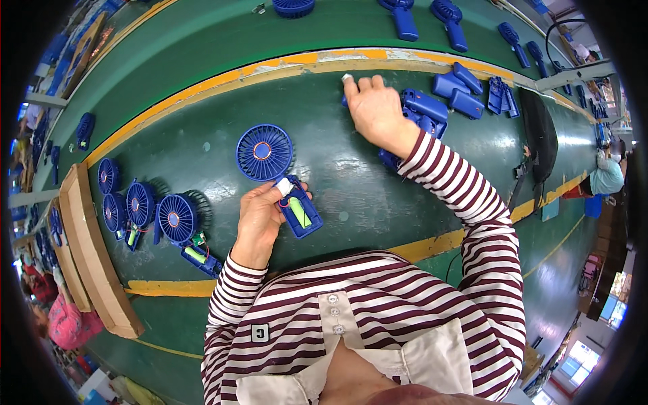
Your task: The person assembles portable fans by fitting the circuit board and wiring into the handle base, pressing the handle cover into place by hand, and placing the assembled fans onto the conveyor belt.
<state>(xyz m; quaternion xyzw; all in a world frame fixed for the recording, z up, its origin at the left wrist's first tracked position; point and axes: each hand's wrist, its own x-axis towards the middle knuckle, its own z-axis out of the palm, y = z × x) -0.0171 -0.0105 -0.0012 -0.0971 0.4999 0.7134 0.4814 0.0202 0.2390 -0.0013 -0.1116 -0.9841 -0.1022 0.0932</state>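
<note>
My left hand (260, 214) is closed around the handle of a blue handheld fan (264, 152), whose round head points away from me. Its handle is uncovered, showing a green battery (297, 212) and thin red wires. White wrapping covers a left fingertip. Farther out to the right, my right hand (375, 111) has its fingers curled down near the table, with white wrapping on one fingertip. A sliver of blue shows under these fingers; most of whatever they hold is hidden. Beside this hand lie several blue plastic handle covers (424, 103).
Several blue fans (177, 218) with uncovered handles lie at the left, by a cardboard tray (94, 250). More fans (453, 27) lie on the green belt (202, 40) beyond the yellow-edged strip. A black bag (538, 138) lies at the right. Other people are at both sides.
</note>
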